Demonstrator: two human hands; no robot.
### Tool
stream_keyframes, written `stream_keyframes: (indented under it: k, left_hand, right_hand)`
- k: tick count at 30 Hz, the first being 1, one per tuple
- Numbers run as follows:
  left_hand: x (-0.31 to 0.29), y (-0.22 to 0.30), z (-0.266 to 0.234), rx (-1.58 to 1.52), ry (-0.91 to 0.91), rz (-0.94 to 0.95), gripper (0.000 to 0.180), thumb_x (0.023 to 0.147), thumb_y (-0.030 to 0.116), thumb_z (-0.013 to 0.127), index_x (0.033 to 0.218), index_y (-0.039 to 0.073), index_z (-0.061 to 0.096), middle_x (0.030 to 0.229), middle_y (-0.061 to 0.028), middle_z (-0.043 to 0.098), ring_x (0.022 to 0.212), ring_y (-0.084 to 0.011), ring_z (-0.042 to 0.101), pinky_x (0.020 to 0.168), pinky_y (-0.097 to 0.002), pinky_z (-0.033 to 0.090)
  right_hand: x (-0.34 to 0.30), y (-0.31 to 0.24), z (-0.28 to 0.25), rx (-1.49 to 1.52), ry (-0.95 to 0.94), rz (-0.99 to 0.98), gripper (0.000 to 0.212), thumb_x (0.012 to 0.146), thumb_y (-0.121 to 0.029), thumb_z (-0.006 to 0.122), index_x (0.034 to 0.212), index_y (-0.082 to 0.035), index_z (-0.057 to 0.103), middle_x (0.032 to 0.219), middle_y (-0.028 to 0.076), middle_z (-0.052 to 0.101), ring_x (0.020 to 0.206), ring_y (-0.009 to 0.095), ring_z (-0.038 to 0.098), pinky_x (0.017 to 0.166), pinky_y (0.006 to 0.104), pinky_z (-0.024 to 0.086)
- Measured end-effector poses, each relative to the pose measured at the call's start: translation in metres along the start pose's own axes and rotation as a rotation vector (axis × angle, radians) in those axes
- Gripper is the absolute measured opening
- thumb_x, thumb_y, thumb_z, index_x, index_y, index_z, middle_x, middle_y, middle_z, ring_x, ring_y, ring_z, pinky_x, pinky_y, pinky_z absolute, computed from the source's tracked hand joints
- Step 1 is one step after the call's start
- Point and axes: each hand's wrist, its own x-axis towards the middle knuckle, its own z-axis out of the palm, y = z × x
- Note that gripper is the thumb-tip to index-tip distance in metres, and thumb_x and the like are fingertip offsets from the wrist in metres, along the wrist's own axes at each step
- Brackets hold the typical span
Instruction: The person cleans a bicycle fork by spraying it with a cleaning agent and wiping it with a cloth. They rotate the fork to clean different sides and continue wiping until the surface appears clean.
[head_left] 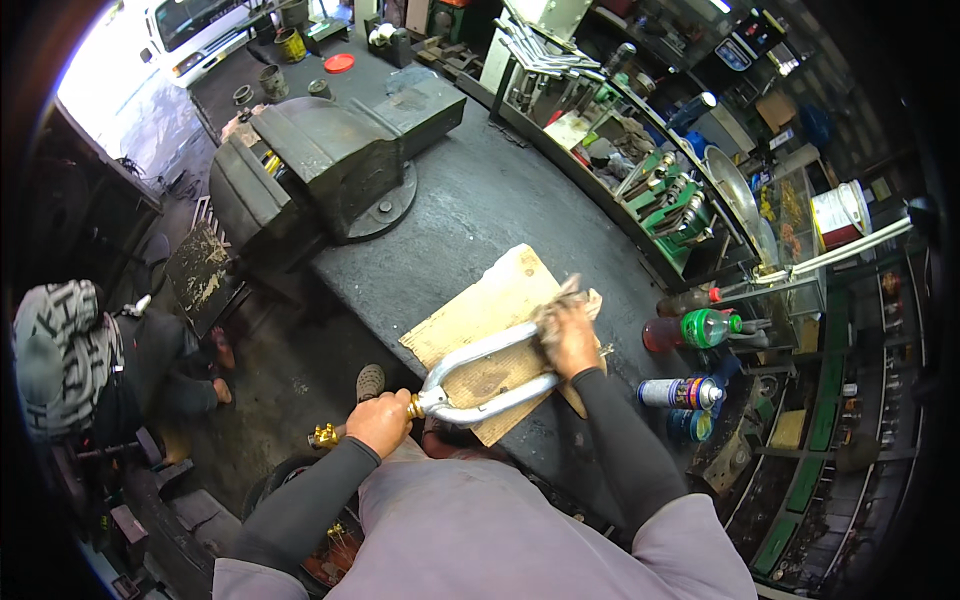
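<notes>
Table, near side: a silver two-legged fork (484, 349) lies above a stained sheet of cardboard (515, 275), legs pointing right, stem reaching left beyond the near edge of the dark table (455, 230). My left hand (378, 424) is closed round the stem, just beside the crown; a gold-coloured fitting (326, 435) shows on its other side, to the left. My right hand (572, 340) has a dirty rag (560, 305) bunched under the fingers, at the end of the far leg. Rag and fingers are blurred, so I can't tell quite how much of that leg end they cover. I judge this to be the wiping-down step: left hand as the clamp, right hand doing the rubbing. The near leg lies bare, no cloth on it. To carry on there, I'd reckon the move calls for a firm hold on the stem, perhaps a roll of the wrist to present the other face, and a clean fold of rag brought across. Main risk, as I see it: the fork twisting under one-sided pressure. Spray can (680, 392) and green-capped bottle (705, 328) stand to the right, untouched.
</notes>
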Motion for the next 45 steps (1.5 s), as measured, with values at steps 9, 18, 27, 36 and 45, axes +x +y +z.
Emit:
stream_keyframes:
  k: [9, 18, 27, 36, 45]
  left_hand:
    - [-0.002, -0.002, -0.001, 0.075, -0.005, -0.017, 0.031, 0.089, 0.020, 0.084, 0.107, 0.005, 0.064, 0.094, -0.0195, 0.076, 0.083, -0.0409, 0.079, 0.072, -0.0523, 0.064]
    - [0.003, 0.001, -0.002, 0.055, 0.000, 0.006, 0.036, 0.087, 0.023, 0.087, 0.108, 0.006, 0.064, 0.093, -0.0199, 0.076, 0.083, -0.0414, 0.079, 0.073, -0.0535, 0.064]
    - [0.005, -0.004, -0.001, 0.055, -0.042, -0.037, 0.035, 0.087, 0.021, 0.085, 0.108, 0.004, 0.063, 0.095, -0.0228, 0.076, 0.089, -0.0447, 0.078, 0.079, -0.0563, 0.063]
    - [0.003, -0.002, -0.003, 0.068, 0.014, -0.008, 0.030, 0.089, 0.020, 0.084, 0.106, 0.005, 0.065, 0.091, -0.0220, 0.077, 0.081, -0.0439, 0.078, 0.071, -0.0553, 0.063]
    - [-0.003, 0.004, 0.003, 0.061, 0.002, -0.088, 0.029, 0.087, 0.020, 0.083, 0.105, 0.002, 0.067, 0.097, -0.0232, 0.077, 0.087, -0.0449, 0.078, 0.077, -0.0556, 0.064]
  right_hand:
    - [-0.030, -0.172, 0.034, 0.213, -0.147, -0.554, 0.030, 0.097, -0.021, 0.062, 0.114, -0.001, 0.078, 0.129, 0.018, 0.074, 0.131, 0.035, 0.064, 0.123, 0.0528, 0.043]
    - [-0.007, -0.017, 0.011, -0.129, -0.171, 0.047, 0.046, 0.106, -0.014, 0.051, 0.146, 0.003, 0.066, 0.155, 0.026, 0.064, 0.155, 0.039, 0.051, 0.136, 0.0509, 0.029]
    - [-0.034, -0.095, 0.024, 0.019, -0.252, -0.390, 0.052, 0.107, -0.022, 0.064, 0.154, 0.000, 0.063, 0.163, 0.025, 0.058, 0.156, 0.043, 0.050, 0.135, 0.0545, 0.031]
    - [0.001, -0.078, 0.005, -0.074, -0.195, -0.223, 0.014, 0.093, -0.018, 0.071, 0.093, -0.006, 0.077, 0.106, 0.016, 0.075, 0.110, 0.035, 0.067, 0.103, 0.0543, 0.051]
    - [-0.007, -0.089, 0.027, -0.123, -0.147, -0.421, 0.014, 0.089, -0.017, 0.069, 0.093, -0.005, 0.074, 0.094, 0.014, 0.072, 0.099, 0.033, 0.067, 0.104, 0.0498, 0.052]
